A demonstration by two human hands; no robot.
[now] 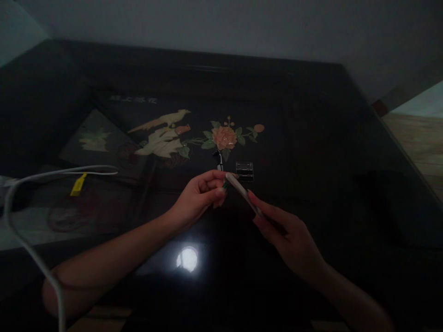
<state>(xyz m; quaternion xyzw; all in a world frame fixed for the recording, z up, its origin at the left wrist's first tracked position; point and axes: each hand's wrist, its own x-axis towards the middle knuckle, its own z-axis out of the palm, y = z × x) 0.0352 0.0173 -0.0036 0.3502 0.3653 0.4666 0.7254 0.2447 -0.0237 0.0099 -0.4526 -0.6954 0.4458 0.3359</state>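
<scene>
My right hand [289, 235] pinches a thin, flat pale bar [238, 186] between thumb and fingers. The bar slants up to the left, and its rounded far end is by the fingertips of my left hand [200, 193]. That left hand is closed, its fingers curled and thumb pressed in. A tiny green spot shows at its thumb tip; I cannot tell what it is. Just beyond the fingers lies a small clear case [244, 171] with dark slots. A slim black-and-white item [220, 161] is beside it, partly hidden by my left hand.
Beneath the hands is a dark, glossy tabletop [311, 138] with an inlaid bird and flower picture, reflecting a bright light. At left a white cable [24, 242] with a yellow tag [78, 184] loops across. A pale wall [214, 27] rises behind. The scene is dim.
</scene>
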